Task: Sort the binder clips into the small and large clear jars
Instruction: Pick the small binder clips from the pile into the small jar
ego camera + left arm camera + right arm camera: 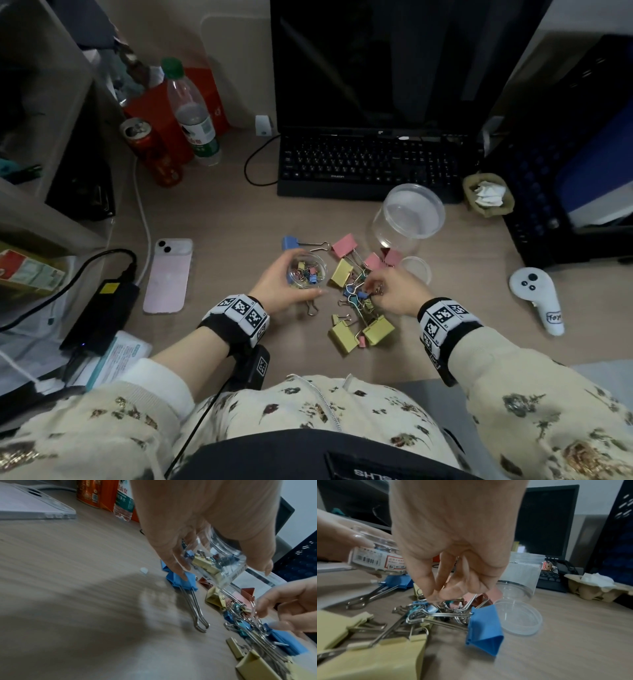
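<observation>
My left hand [295, 283] grips the small clear jar [308, 270], lifted off the desk and tilted; several small coloured clips lie inside the small jar [223, 557]. Just right of it sits the pile of binder clips [356, 301]: large yellow [378, 330], pink [344, 245] and blue [289, 242] ones with small ones tangled between. My right hand [374, 288] reaches down into the pile, and the right hand's [436, 597] thumb and fingertips pinch a small clip among the wire handles. The large clear jar [407, 216] stands empty behind the pile, its lid [416, 269] lying beside it.
A pink phone [168, 274] and a black charger [102, 311] lie to the left. Behind are a keyboard [366, 164], a bottle [195, 113] and a red can [150, 150]. On the right are a white controller [537, 298] and a carton piece with tissue [488, 195].
</observation>
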Tool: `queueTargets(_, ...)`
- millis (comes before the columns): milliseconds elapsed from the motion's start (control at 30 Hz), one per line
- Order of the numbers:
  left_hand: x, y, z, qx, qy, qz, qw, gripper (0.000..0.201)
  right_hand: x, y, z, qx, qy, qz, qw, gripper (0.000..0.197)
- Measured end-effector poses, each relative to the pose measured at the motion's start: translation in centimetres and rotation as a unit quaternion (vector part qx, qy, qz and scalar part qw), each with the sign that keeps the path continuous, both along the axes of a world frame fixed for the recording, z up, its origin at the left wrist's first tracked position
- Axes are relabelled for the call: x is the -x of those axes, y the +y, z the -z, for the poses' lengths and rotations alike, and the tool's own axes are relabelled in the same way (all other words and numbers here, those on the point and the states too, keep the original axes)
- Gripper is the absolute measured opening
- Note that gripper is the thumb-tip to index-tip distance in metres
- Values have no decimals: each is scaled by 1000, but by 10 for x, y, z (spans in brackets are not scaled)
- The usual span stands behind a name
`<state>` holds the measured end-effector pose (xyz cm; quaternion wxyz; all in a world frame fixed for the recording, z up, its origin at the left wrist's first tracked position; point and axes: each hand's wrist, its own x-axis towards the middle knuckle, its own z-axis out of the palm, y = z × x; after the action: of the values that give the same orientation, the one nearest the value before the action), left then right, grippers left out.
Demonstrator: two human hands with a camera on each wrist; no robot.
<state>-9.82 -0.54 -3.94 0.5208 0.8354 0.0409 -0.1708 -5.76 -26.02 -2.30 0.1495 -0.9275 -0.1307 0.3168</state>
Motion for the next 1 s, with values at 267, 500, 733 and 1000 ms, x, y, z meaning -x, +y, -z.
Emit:
queueTargets(267,-3,-13,-6,6,9,21,1000,95,20,-1,9,42,-27,-60,997,39)
queueTargets(500,1,-8,-6,12,7,5,1000,94,21,4,17,34,-22,-66,997,35)
queueTargets(733,4,1,-3,9,6,-2,1000,93,12,5,12,35,-53,-19,998,25)
queueTargets(1000,2,6,-3,2,-4,-13,1000,85,-2,-5,1,29,-78,18,996,18)
